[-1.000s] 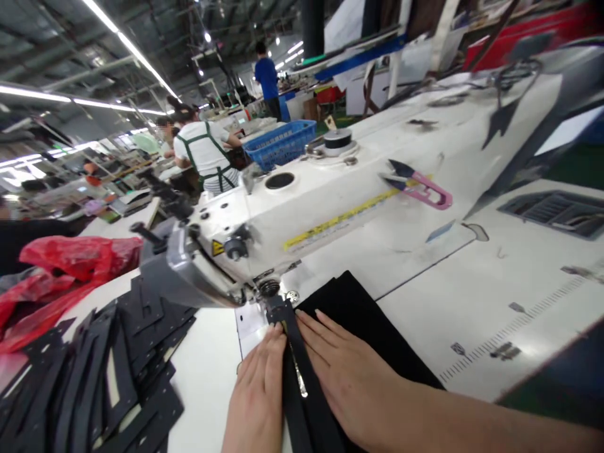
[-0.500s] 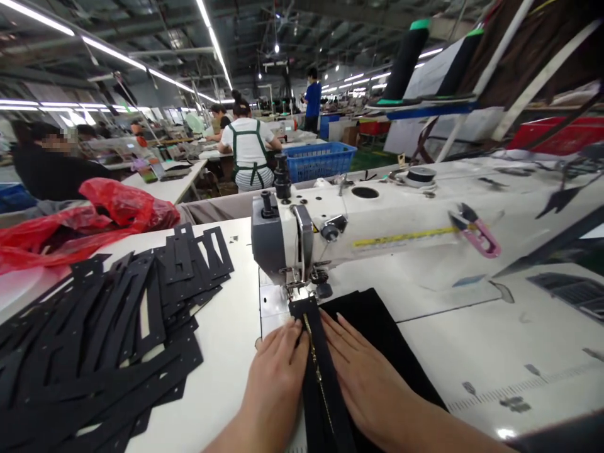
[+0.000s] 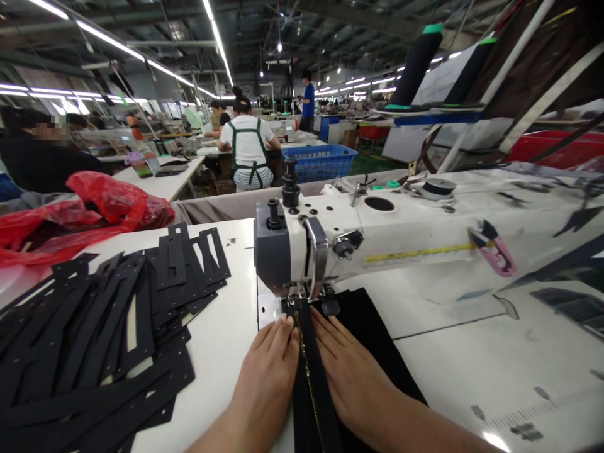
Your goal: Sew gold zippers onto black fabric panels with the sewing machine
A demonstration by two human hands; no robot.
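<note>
A black strip with a gold-toothed zipper [image 3: 306,371] runs lengthwise toward me, its far end under the presser foot of a white sewing machine [image 3: 302,251]. My left hand [image 3: 267,374] lies along the left edge of the strip, fingers together and slightly bent, tips close to the needle area. Flat on the right side is my right hand [image 3: 356,371], its fingers stretched toward the foot. Beneath the right hand, a larger black fabric piece [image 3: 372,321] spreads over the white table. The needle tip itself is hidden behind the foot.
Many black slotted pieces [image 3: 104,333] are piled on the left, beside a red plastic bag [image 3: 104,211]. Pink-handled thread snips [image 3: 497,255] rest against the machine arm. Black thread cones [image 3: 415,69] stand at upper right. Co-workers and a blue basket [image 3: 321,162] are beyond.
The zipper strip has moved farther under the presser foot, with both hands still alongside it. The camera view has shifted slightly, putting the machine a bit farther right.
</note>
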